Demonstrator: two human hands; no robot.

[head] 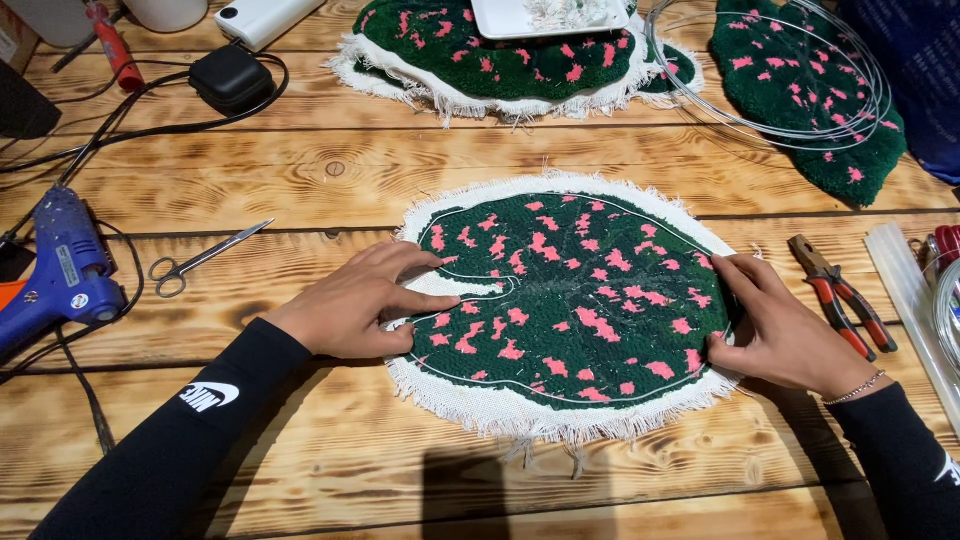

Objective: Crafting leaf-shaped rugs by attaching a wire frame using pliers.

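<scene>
The green tufted piece (pixel 570 300) with pink spots and a white fringed border lies flat in the middle of the wooden table (pixel 300 170). The left hand (pixel 365 300) presses its left edge with fingers spread flat, holding nothing. The right hand (pixel 775 325) is clamped on its right edge. Pliers (pixel 840 290) lie just beside the right hand, scissors (pixel 195 262) near the left

Warm, bright light falls on my wooden table (pixel 300 170) from above and somewhat behind me, so my head and shoulders throw a soft dark shadow across the near edge. My left hand (pixel 360 300) and right hand (pixel 775 325) cast only short shadows. The view is sharp throughout, with mild bending of the boards toward the far corners. A faint sheen lies on the far planks.
</scene>
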